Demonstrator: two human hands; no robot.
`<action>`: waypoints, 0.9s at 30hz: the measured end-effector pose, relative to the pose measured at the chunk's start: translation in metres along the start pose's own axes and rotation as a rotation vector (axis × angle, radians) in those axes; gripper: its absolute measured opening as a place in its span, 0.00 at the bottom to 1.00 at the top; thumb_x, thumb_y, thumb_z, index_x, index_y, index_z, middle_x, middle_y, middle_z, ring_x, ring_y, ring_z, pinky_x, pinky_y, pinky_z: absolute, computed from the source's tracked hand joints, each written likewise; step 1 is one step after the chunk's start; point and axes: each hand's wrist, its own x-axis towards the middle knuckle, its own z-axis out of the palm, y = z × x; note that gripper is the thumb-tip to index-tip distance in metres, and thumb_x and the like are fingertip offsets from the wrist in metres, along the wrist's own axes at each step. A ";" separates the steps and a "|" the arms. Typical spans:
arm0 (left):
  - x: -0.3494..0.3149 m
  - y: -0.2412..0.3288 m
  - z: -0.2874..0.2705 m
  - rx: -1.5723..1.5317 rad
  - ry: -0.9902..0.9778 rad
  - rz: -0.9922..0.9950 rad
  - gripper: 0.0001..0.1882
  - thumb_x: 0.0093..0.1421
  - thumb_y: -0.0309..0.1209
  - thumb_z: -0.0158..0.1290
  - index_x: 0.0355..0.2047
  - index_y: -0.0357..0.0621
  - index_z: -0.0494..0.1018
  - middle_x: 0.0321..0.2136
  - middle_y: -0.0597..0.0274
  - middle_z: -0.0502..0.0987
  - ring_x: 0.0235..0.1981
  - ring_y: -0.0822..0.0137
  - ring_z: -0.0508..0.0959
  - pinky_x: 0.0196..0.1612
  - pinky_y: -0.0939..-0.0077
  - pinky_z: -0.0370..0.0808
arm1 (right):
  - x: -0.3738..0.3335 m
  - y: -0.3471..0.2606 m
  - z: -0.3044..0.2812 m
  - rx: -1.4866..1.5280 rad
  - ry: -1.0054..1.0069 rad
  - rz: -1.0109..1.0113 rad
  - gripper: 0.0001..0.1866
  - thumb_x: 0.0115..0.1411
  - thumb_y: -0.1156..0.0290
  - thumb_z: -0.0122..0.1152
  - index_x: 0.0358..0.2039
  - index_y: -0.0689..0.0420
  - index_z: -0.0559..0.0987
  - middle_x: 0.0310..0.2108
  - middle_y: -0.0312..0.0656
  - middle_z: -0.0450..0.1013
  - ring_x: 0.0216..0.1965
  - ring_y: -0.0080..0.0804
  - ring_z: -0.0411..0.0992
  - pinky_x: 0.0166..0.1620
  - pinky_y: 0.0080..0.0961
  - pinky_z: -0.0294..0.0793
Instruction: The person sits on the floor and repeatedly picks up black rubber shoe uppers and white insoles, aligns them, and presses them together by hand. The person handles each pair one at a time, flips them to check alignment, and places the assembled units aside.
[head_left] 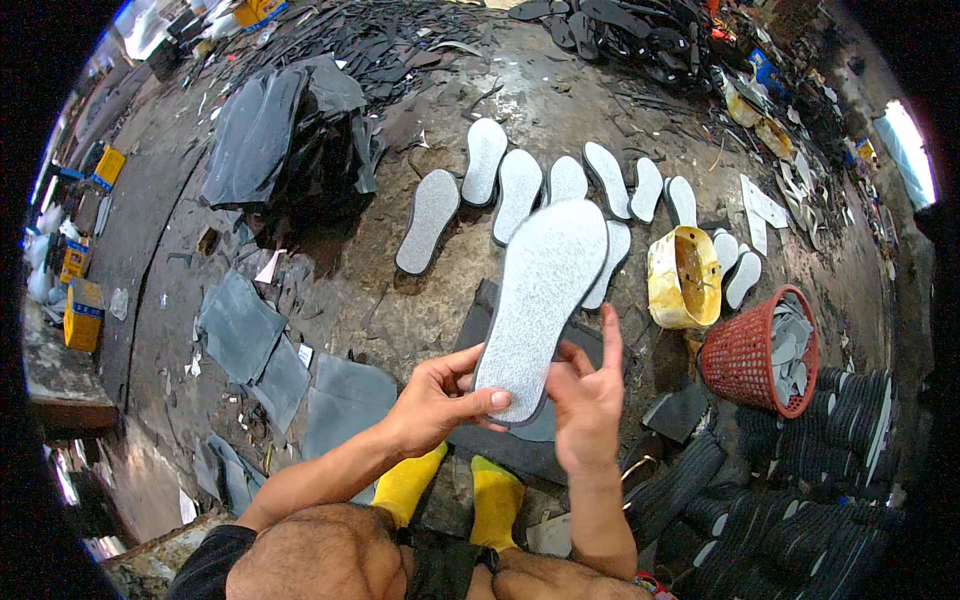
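A shoe sole (548, 285), light grey and speckled on top with a dark edge, is held up in front of me, its wide toe end pointing away. My left hand (428, 402) is closed on its narrow heel end, thumb on the upper face and fingers underneath. At the heel's right edge is my right hand (588, 415), fingers apart and partly blurred; whether it touches the sole is unclear. Several similar soles, such as one at the left (428, 220), lie on the floor beyond. A dark flat slab (485, 440) lies below the held sole.
Right of the soles stand a stained yellow container (657, 285) and a red basket (735, 355) of grey scraps. Stacked dark soles (780, 530) fill the lower right. Grey sheets (345, 405) lie at left, a dark sheet-covered heap (260, 135) farther off, and scrap piles (350, 45) behind.
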 end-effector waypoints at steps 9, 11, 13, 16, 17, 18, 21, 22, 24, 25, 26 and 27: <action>-0.014 0.008 -0.042 -0.522 -0.650 -0.355 0.36 0.64 0.35 0.60 0.66 0.29 0.58 0.43 0.47 0.82 0.37 0.56 0.86 0.32 0.72 0.88 | 0.027 -0.098 -0.076 -0.576 -0.516 -0.623 0.23 0.43 0.83 0.73 0.43 0.64 0.80 0.38 0.48 0.82 0.57 0.49 0.73 0.65 0.46 0.63; -0.012 0.010 -0.042 -0.512 -0.591 -0.342 0.41 0.69 0.59 0.43 0.67 0.35 0.58 0.52 0.40 0.76 0.43 0.46 0.84 0.36 0.60 0.87 | 0.021 -0.101 -0.076 -0.608 -0.394 -0.637 0.26 0.48 0.84 0.72 0.49 0.65 0.77 0.41 0.51 0.82 0.49 0.41 0.78 0.58 0.38 0.71; -0.007 0.004 -0.035 -0.219 -0.112 -0.174 0.46 0.67 0.70 0.27 0.68 0.45 0.60 0.61 0.38 0.69 0.54 0.43 0.78 0.47 0.50 0.83 | 0.019 -0.097 -0.070 -0.678 -0.274 -0.657 0.27 0.50 0.84 0.71 0.52 0.65 0.75 0.43 0.52 0.82 0.46 0.36 0.79 0.56 0.35 0.73; 0.007 -0.003 -0.032 -0.578 0.117 0.161 0.38 0.70 0.61 0.40 0.64 0.41 0.66 0.57 0.48 0.75 0.55 0.50 0.78 0.52 0.51 0.80 | 0.024 -0.084 -0.061 -0.713 -0.166 -0.602 0.29 0.52 0.85 0.71 0.56 0.65 0.74 0.45 0.52 0.81 0.44 0.31 0.79 0.54 0.32 0.74; 0.009 -0.005 -0.034 -0.363 0.150 0.246 0.33 0.69 0.55 0.45 0.63 0.41 0.67 0.55 0.51 0.76 0.53 0.54 0.78 0.52 0.55 0.80 | 0.026 -0.079 -0.059 -0.673 -0.128 -0.560 0.30 0.52 0.85 0.71 0.56 0.65 0.73 0.45 0.52 0.81 0.44 0.30 0.79 0.54 0.31 0.73; 0.010 -0.007 -0.035 -0.150 0.184 0.324 0.29 0.69 0.49 0.51 0.62 0.41 0.68 0.54 0.53 0.77 0.52 0.59 0.79 0.51 0.59 0.81 | 0.027 -0.074 -0.059 -0.629 -0.084 -0.515 0.31 0.52 0.85 0.71 0.57 0.65 0.73 0.45 0.52 0.81 0.44 0.29 0.78 0.54 0.30 0.73; 0.008 -0.012 -0.043 -0.143 0.187 0.293 0.22 0.64 0.32 0.60 0.58 0.41 0.73 0.48 0.59 0.80 0.47 0.68 0.81 0.47 0.67 0.83 | 0.028 -0.057 -0.059 -0.456 0.078 -0.505 0.22 0.63 0.72 0.66 0.56 0.65 0.75 0.45 0.50 0.81 0.46 0.27 0.77 0.58 0.28 0.68; 0.009 -0.013 -0.045 -0.226 0.197 0.236 0.21 0.63 0.27 0.62 0.56 0.41 0.74 0.46 0.61 0.81 0.46 0.70 0.81 0.46 0.69 0.83 | 0.028 -0.054 -0.060 -0.382 0.140 -0.500 0.20 0.66 0.70 0.64 0.55 0.65 0.76 0.46 0.49 0.81 0.47 0.26 0.77 0.59 0.27 0.67; 0.008 -0.019 -0.045 -0.035 0.209 0.197 0.17 0.66 0.31 0.57 0.53 0.39 0.74 0.46 0.60 0.81 0.45 0.65 0.82 0.50 0.63 0.81 | 0.029 -0.048 -0.063 -0.477 0.303 -0.505 0.17 0.71 0.64 0.57 0.50 0.65 0.80 0.48 0.45 0.79 0.51 0.27 0.73 0.60 0.26 0.65; 0.007 -0.022 -0.046 -0.010 0.205 0.152 0.16 0.67 0.32 0.56 0.52 0.39 0.75 0.46 0.60 0.81 0.45 0.65 0.82 0.50 0.63 0.81 | 0.027 -0.048 -0.065 -0.468 0.324 -0.481 0.17 0.71 0.64 0.56 0.49 0.65 0.80 0.48 0.44 0.79 0.52 0.27 0.73 0.61 0.26 0.65; 0.007 -0.026 -0.045 -0.020 0.142 0.151 0.15 0.67 0.33 0.55 0.51 0.39 0.75 0.46 0.59 0.81 0.45 0.64 0.82 0.49 0.63 0.81 | 0.026 -0.048 -0.066 -0.464 0.367 -0.446 0.16 0.72 0.65 0.56 0.48 0.65 0.81 0.49 0.43 0.78 0.53 0.27 0.72 0.61 0.26 0.65; 0.006 -0.027 -0.047 -0.157 0.057 0.077 0.19 0.68 0.41 0.53 0.52 0.42 0.76 0.48 0.58 0.81 0.47 0.60 0.82 0.50 0.60 0.81 | 0.024 -0.046 -0.066 -0.467 0.337 -0.449 0.19 0.72 0.59 0.55 0.49 0.63 0.81 0.49 0.42 0.78 0.51 0.27 0.73 0.59 0.26 0.67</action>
